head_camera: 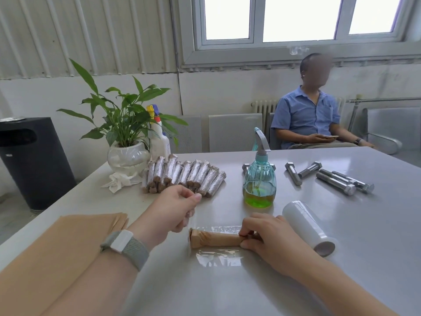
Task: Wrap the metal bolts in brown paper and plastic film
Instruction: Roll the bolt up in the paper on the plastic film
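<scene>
A bolt wrapped in brown paper (215, 239) lies across a sheet of clear plastic film (218, 256) near the table's front. My right hand (271, 238) pinches the bolt's right end. Just left of and above it, my left hand (175, 210) is lifted off the table and grips a bunched piece of clear film. A white roll of plastic film (307, 226) lies to the right of my right hand. Several bare metal bolts (335, 179) lie at the far right. A pile of finished wrapped bolts (184, 176) lies behind my left hand. Brown paper sheets (68, 247) are stacked at the left.
A teal spray bottle (259, 179) with green liquid stands mid-table. A potted plant (127, 142), a white bottle (159, 140) and a crumpled tissue (118, 181) are at the back left. A person in a blue shirt (312, 117) sits behind the table. A black bin (34, 160) stands left.
</scene>
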`<action>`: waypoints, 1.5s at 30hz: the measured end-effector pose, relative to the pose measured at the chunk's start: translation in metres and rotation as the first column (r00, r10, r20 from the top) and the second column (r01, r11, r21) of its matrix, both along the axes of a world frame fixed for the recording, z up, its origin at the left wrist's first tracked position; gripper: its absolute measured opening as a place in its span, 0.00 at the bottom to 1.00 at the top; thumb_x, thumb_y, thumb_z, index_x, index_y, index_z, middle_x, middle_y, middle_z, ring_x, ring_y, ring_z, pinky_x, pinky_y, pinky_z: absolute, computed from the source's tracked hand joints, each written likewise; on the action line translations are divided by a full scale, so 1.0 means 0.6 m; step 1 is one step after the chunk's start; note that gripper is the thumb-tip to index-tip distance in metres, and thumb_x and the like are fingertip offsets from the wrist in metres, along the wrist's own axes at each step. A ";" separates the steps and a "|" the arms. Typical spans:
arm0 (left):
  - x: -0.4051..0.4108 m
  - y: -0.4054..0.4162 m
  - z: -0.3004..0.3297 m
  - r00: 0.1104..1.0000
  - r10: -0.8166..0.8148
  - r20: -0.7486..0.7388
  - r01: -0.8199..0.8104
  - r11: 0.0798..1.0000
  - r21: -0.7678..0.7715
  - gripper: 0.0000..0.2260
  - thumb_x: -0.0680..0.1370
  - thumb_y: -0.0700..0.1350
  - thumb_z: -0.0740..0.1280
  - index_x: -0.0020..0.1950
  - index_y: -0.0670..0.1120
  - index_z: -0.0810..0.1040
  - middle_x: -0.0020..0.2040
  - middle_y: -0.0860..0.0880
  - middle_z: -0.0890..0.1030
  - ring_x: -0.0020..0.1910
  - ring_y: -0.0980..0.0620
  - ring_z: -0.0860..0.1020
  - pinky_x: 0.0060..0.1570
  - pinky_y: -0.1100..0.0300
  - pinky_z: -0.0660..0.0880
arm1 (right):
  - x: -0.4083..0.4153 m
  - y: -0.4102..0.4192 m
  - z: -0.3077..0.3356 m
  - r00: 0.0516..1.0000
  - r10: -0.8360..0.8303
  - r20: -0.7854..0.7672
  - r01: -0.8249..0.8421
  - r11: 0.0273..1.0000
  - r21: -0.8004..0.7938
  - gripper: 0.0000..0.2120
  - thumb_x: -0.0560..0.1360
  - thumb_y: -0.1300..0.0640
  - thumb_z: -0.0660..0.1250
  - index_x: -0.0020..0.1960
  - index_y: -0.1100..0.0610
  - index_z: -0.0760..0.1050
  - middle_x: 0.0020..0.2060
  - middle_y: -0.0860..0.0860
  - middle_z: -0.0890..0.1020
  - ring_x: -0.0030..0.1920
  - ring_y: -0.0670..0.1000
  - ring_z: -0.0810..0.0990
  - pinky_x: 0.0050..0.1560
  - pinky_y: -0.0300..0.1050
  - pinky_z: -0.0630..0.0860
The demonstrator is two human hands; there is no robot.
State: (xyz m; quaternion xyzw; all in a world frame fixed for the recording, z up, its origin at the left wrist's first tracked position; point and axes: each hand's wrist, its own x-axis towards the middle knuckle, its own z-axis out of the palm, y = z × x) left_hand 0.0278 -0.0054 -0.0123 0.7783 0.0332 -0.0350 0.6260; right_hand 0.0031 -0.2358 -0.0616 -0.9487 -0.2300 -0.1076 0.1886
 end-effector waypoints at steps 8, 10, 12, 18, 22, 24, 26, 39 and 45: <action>0.012 -0.075 -0.044 0.980 -0.197 -0.009 0.185 0.902 0.391 0.06 0.79 0.45 0.64 0.45 0.46 0.70 0.21 0.52 0.74 0.16 0.52 0.69 0.18 0.68 0.62 | 0.000 0.001 0.001 0.999 0.021 0.030 -0.021 1.000 -0.009 0.03 0.77 0.48 0.67 0.50 0.45 0.76 0.41 0.38 0.70 0.50 0.42 0.72 0.52 0.42 0.63; 0.012 -0.080 -0.042 0.965 -0.259 -0.050 0.248 0.823 0.512 0.05 0.79 0.46 0.63 0.45 0.47 0.70 0.23 0.51 0.76 0.17 0.52 0.70 0.18 0.68 0.63 | 0.000 0.000 0.001 0.999 0.029 0.029 -0.029 1.000 -0.008 0.03 0.77 0.49 0.67 0.50 0.45 0.76 0.41 0.38 0.70 0.50 0.42 0.72 0.51 0.43 0.63; 0.015 -0.086 -0.038 0.954 -0.288 -0.085 0.283 0.769 0.573 0.06 0.80 0.46 0.60 0.44 0.46 0.70 0.27 0.47 0.78 0.17 0.51 0.70 0.18 0.69 0.63 | 0.000 -0.001 0.001 0.999 0.033 0.031 -0.033 0.999 -0.004 0.03 0.77 0.49 0.67 0.50 0.45 0.76 0.42 0.38 0.70 0.50 0.43 0.73 0.51 0.43 0.64; 0.024 -0.084 -0.035 0.945 -0.293 -0.148 0.326 0.784 0.528 0.09 0.79 0.39 0.52 0.49 0.51 0.68 0.29 0.47 0.75 0.17 0.53 0.66 0.20 0.67 0.60 | 0.002 0.000 0.001 0.998 0.035 0.043 -0.034 0.999 -0.003 0.04 0.76 0.48 0.67 0.50 0.45 0.77 0.42 0.38 0.71 0.50 0.43 0.73 0.52 0.44 0.65; 0.012 -0.082 -0.034 0.925 -0.361 -0.116 0.366 0.773 0.518 0.10 0.78 0.38 0.53 0.52 0.52 0.69 0.30 0.48 0.74 0.24 0.50 0.68 0.26 0.60 0.64 | 0.003 0.000 -0.001 0.999 0.035 0.042 -0.035 0.999 -0.002 0.04 0.76 0.48 0.67 0.50 0.45 0.76 0.41 0.38 0.70 0.49 0.42 0.72 0.51 0.44 0.65; 0.005 -0.083 -0.031 0.912 -0.399 -0.100 0.391 0.765 0.513 0.10 0.78 0.38 0.53 0.52 0.51 0.69 0.29 0.50 0.74 0.24 0.51 0.68 0.26 0.60 0.65 | 0.003 0.000 -0.002 0.999 0.034 0.037 -0.034 0.999 -0.001 0.04 0.76 0.48 0.67 0.50 0.45 0.76 0.42 0.39 0.71 0.48 0.43 0.72 0.52 0.44 0.65; 0.000 -0.085 -0.028 0.900 -0.428 -0.089 0.409 0.752 0.517 0.10 0.79 0.38 0.52 0.52 0.51 0.69 0.28 0.51 0.73 0.23 0.51 0.68 0.26 0.60 0.65 | 0.004 0.000 -0.002 0.999 0.033 0.042 -0.033 0.999 -0.006 0.04 0.76 0.48 0.67 0.50 0.46 0.76 0.42 0.39 0.71 0.49 0.44 0.73 0.53 0.45 0.65; -0.020 -0.069 -0.044 0.873 -0.487 0.032 0.395 0.743 0.541 0.09 0.80 0.39 0.54 0.47 0.54 0.64 0.33 0.52 0.79 0.26 0.49 0.71 0.29 0.61 0.69 | 0.015 -0.006 -0.005 0.993 0.117 0.009 -0.116 0.991 -0.071 0.23 0.79 0.51 0.64 0.71 0.37 0.66 0.41 0.41 0.64 0.45 0.44 0.66 0.47 0.42 0.59; -0.034 -0.063 -0.050 0.865 -0.494 0.090 0.355 0.728 0.587 0.14 0.81 0.39 0.55 0.43 0.59 0.64 0.35 0.53 0.81 0.28 0.52 0.73 0.34 0.59 0.71 | 0.016 -0.007 -0.006 0.987 0.157 0.036 -0.151 0.978 -0.144 0.19 0.80 0.52 0.62 0.69 0.37 0.70 0.41 0.45 0.64 0.45 0.49 0.68 0.44 0.45 0.57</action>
